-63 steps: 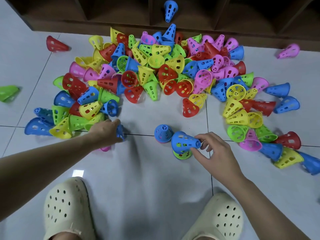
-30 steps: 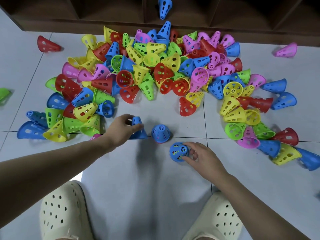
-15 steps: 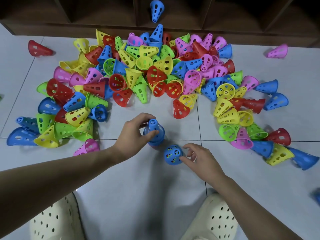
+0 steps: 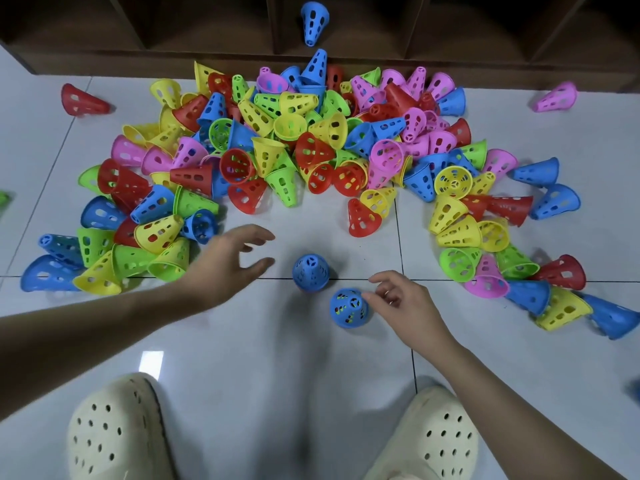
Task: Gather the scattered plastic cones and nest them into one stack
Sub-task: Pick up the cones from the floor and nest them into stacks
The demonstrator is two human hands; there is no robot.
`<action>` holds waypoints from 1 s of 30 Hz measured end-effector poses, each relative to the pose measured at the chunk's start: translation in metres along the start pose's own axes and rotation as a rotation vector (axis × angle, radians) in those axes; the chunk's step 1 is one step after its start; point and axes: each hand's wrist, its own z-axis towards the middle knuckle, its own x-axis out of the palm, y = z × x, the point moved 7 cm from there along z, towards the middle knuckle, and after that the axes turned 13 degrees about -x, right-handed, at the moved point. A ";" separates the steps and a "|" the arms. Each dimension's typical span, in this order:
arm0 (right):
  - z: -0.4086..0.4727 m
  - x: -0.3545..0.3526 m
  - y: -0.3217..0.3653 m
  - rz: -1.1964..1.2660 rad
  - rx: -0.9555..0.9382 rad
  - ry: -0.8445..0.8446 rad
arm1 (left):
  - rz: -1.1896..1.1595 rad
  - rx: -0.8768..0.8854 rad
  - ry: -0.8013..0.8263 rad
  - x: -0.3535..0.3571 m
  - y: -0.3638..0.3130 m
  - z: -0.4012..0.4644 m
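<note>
Two blue cones stand upright on the floor in the lower middle of the frame: one [image 4: 310,273] on the tile seam, the other [image 4: 349,308] just below and right, with other colours showing through its holes. The right hand [image 4: 403,301] touches that one with loosely curled fingertips; whether it pinches, I cannot tell. The left hand [image 4: 228,261] hovers spread, holding nothing. The big pile [image 4: 311,150] remains unsorted. How many cones each stack holds is hidden.

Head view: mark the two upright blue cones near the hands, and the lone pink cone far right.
upper blue cone [image 4: 310,273], head view, side wall below tip.
lower blue cone [image 4: 348,308], head view, perforated side wall.
lone pink cone [image 4: 556,97], head view, mid side wall.
</note>
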 end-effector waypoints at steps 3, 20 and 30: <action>0.005 0.001 0.007 0.064 0.011 -0.033 | 0.074 -0.055 -0.041 -0.048 0.032 -0.012; 0.059 0.025 0.043 -0.105 -0.143 -0.054 | 0.468 -0.316 0.150 -0.009 0.183 -0.040; 0.112 -0.015 -0.001 -0.319 -0.110 -0.232 | 0.109 -0.125 0.115 0.003 0.084 -0.013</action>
